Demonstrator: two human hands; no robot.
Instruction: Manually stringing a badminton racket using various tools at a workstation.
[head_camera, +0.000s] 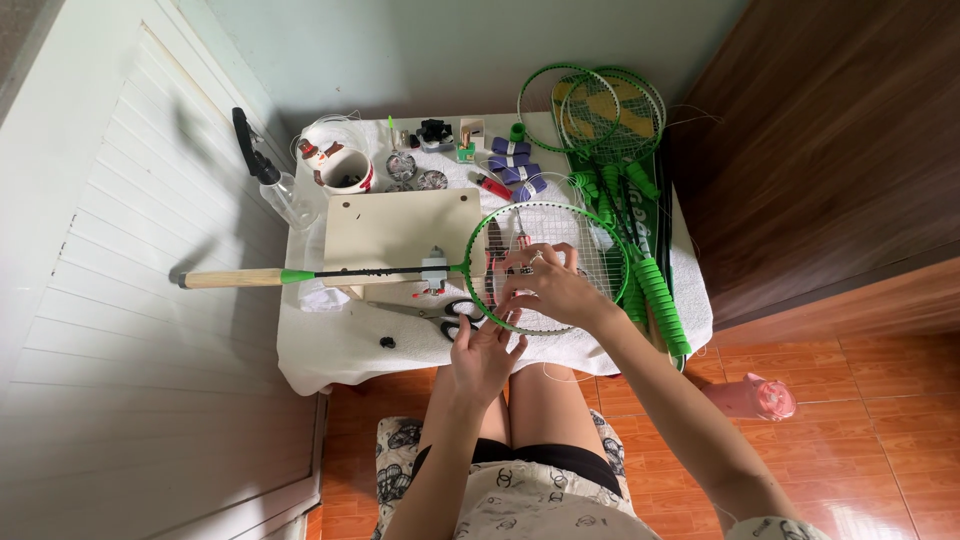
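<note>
A green badminton racket (560, 262) is laid flat across a small table covered by a white cloth (340, 350), its wooden-coloured handle (230, 278) jutting out past the table's left edge. The right hand (550, 285) is spread over the strings of the racket head, fingers bent and pressed down on the mesh – whether a string is pinched between them cannot be told. The left hand (483, 355) is raised at the near rim of the frame, fingers loosely extended and touching its lower edge. Scissors (445, 315) are seen just beside that hand – under the shaft. More green rackets (600, 110) are stacked at the far right, and a mug (345, 170) stands behind a beige board (400, 228)
</note>
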